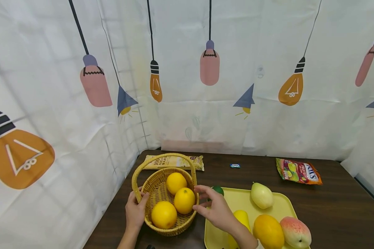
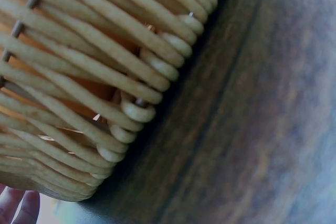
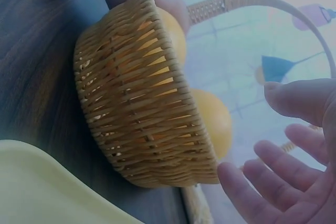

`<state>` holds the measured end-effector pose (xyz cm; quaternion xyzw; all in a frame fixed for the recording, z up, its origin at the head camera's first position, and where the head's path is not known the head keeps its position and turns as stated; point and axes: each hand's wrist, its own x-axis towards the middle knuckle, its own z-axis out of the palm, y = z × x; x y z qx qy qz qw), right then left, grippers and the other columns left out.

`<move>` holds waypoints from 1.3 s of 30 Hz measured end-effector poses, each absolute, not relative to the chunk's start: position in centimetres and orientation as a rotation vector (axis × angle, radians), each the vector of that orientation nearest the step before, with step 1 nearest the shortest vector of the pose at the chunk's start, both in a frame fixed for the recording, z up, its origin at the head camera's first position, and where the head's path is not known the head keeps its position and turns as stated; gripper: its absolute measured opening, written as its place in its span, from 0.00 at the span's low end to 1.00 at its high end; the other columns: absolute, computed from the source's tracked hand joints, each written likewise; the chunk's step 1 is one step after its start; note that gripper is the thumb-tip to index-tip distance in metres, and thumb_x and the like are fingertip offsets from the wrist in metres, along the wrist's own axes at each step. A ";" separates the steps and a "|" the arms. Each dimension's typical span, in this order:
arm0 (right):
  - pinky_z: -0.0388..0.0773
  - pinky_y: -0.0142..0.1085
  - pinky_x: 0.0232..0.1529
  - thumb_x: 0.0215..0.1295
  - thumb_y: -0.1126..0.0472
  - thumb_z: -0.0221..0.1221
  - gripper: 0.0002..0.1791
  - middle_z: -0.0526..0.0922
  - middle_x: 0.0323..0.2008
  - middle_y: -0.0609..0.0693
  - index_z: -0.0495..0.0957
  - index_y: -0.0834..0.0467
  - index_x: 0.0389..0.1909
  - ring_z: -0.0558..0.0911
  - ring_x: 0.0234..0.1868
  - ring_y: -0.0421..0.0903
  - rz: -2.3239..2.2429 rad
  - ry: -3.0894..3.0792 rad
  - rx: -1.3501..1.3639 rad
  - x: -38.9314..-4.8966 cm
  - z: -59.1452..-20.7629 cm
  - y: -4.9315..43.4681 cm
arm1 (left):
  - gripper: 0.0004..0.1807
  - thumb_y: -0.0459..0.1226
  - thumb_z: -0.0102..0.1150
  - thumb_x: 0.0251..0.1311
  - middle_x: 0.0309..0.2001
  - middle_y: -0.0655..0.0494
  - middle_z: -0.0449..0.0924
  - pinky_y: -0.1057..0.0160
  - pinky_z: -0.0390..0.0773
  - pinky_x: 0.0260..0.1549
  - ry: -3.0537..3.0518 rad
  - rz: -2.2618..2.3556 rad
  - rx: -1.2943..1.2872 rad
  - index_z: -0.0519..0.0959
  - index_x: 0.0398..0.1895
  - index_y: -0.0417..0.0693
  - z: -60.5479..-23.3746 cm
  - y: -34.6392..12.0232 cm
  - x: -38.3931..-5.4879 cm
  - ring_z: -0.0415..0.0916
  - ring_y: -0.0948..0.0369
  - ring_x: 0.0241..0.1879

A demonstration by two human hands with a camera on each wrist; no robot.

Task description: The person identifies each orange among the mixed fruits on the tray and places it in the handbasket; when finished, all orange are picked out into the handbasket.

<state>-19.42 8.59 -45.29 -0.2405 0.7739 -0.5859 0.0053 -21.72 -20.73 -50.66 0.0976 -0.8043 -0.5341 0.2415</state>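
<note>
A wicker basket [image 1: 169, 230] with a tall arched handle holds three round oranges [image 1: 163, 214] and stands on the dark table. At its left side my left hand [image 1: 135, 211] grips the rim by the foot of the handle, thumb toward the inside. My right hand [image 1: 216, 209] is by the basket's right rim, fingers spread and loosely bent. In the right wrist view, the fingers [image 3: 273, 187] of that hand hold nothing, and the basket's woven side [image 3: 142, 103] faces the camera. The left wrist view shows mostly the basket's weave [image 2: 89, 61] close up; only some fingertips [image 2: 23, 208] appear there.
Right of the basket, a yellow tray [image 1: 237, 195] holds a pear [image 1: 261, 195], a peach [image 1: 296, 232], a mango [image 1: 268, 231], a long yellow fruit and a partly hidden dark green one. Behind lie a yellow packet [image 1: 174, 162], a small blue wrapper [image 1: 235, 166] and a candy bag [image 1: 299, 172].
</note>
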 end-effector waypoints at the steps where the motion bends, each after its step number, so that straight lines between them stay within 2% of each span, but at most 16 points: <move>1: 0.80 0.36 0.44 0.61 0.59 0.67 0.28 0.76 0.58 0.55 0.71 0.51 0.63 0.79 0.50 0.57 -1.834 2.424 -0.752 -19.4 -45.3 8.6 | 0.09 0.38 0.60 0.66 0.57 0.46 0.75 0.61 0.64 0.43 -2.201 -1.461 0.266 0.78 0.33 0.40 -50.7 -20.7 -21.7 0.73 0.47 0.55; 6: 0.80 0.36 0.45 0.63 0.57 0.65 0.26 0.77 0.57 0.54 0.72 0.50 0.62 0.79 0.49 0.57 -1.806 2.443 -0.744 -19.4 -45.0 9.0 | 0.09 0.38 0.60 0.66 0.57 0.46 0.75 0.61 0.64 0.43 -2.196 -1.459 0.266 0.78 0.33 0.40 -50.7 -20.7 -21.7 0.73 0.47 0.54; 12: 0.79 0.38 0.45 0.67 0.55 0.62 0.24 0.78 0.55 0.55 0.72 0.55 0.62 0.79 0.48 0.53 -1.759 2.473 -0.721 -19.4 -44.2 9.8 | 0.10 0.38 0.60 0.66 0.57 0.47 0.75 0.60 0.66 0.45 -2.186 -1.492 0.271 0.78 0.33 0.39 -50.7 -20.6 -21.8 0.73 0.48 0.56; 16: 0.78 0.37 0.46 0.67 0.54 0.61 0.22 0.79 0.54 0.51 0.73 0.50 0.61 0.79 0.48 0.48 -1.741 2.500 -0.697 -19.4 -43.4 10.4 | 0.10 0.38 0.59 0.66 0.58 0.46 0.74 0.55 0.65 0.46 -2.181 -1.514 0.272 0.77 0.33 0.39 -50.6 -20.7 -21.7 0.72 0.47 0.57; 19: 0.78 0.36 0.47 0.67 0.53 0.61 0.21 0.79 0.54 0.47 0.73 0.47 0.60 0.79 0.49 0.46 -1.733 2.519 -0.678 -19.3 -42.9 11.1 | 0.10 0.38 0.59 0.66 0.58 0.47 0.74 0.56 0.64 0.45 -2.185 -1.514 0.279 0.77 0.33 0.39 -50.6 -20.8 -21.6 0.72 0.46 0.57; 24: 0.78 0.35 0.47 0.67 0.55 0.61 0.20 0.80 0.54 0.50 0.74 0.49 0.59 0.80 0.49 0.46 -1.736 2.521 -0.637 -18.6 -42.6 13.1 | 0.10 0.39 0.59 0.67 0.57 0.47 0.74 0.62 0.66 0.44 -2.189 -1.524 0.281 0.77 0.34 0.39 -50.7 -20.8 -21.6 0.72 0.49 0.56; 29: 0.78 0.35 0.47 0.67 0.58 0.62 0.19 0.80 0.53 0.55 0.75 0.55 0.58 0.80 0.49 0.48 -1.720 2.565 -0.624 -17.6 -42.6 15.4 | 0.10 0.38 0.59 0.67 0.58 0.47 0.74 0.61 0.65 0.44 -2.184 -1.531 0.279 0.77 0.33 0.39 -50.6 -20.5 -21.6 0.73 0.49 0.55; 35: 0.79 0.34 0.44 0.66 0.59 0.62 0.16 0.82 0.49 0.50 0.78 0.54 0.54 0.81 0.45 0.43 -1.709 2.711 -0.548 -15.9 -42.7 18.1 | 0.09 0.38 0.60 0.66 0.57 0.47 0.75 0.62 0.64 0.43 -2.172 -1.527 0.273 0.77 0.32 0.39 -50.4 -20.4 -21.5 0.73 0.48 0.55; 39: 0.80 0.32 0.41 0.66 0.59 0.63 0.14 0.84 0.47 0.47 0.80 0.53 0.51 0.80 0.41 0.38 -1.706 2.815 -0.387 -15.0 -42.8 19.6 | 0.10 0.38 0.59 0.66 0.58 0.47 0.74 0.62 0.64 0.44 -2.173 -1.531 0.279 0.77 0.33 0.40 -50.6 -20.6 -21.5 0.73 0.48 0.56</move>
